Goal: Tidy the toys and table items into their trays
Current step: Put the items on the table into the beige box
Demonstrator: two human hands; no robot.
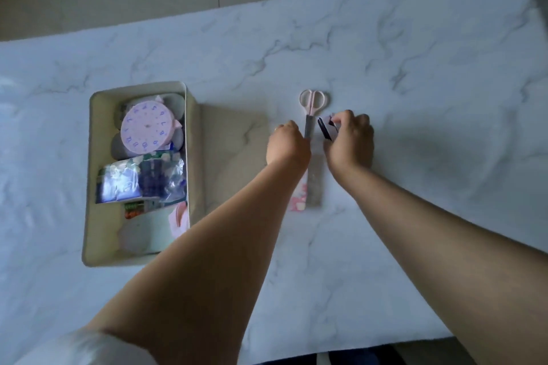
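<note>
Head view: a white marble-patterned table (415, 53) fills most of the picture, with pale floor tiles beyond its far edge. On the left part of the table stands a cream rectangular tray (89, 187), already filled. At its far end a pink toy clock face (146, 128) with blue numerals lies on top of grey rounded pieces; in the middle sit crinkled clear packets (142, 178) with blue and green print, and at the near end lie some pale items too blurred to tell apart.

Right of the tray, near the middle of the table, lie pink-handled scissors (313, 107), handles far and blades pointing toward the person. The left hand (287, 142) is curled knuckles-up over the blade tips; whether it actually grips the blades cannot be told. The right hand (350, 136), just right of the scissors, pinches a small dark clip-like object (324, 128) with a pale part between thumb and fingertips. Between and under the two wrists a long flat strip (311, 187), clear and pink-patterned at its near end, lies on the table. Both forearms reach in from the near edge.
</note>
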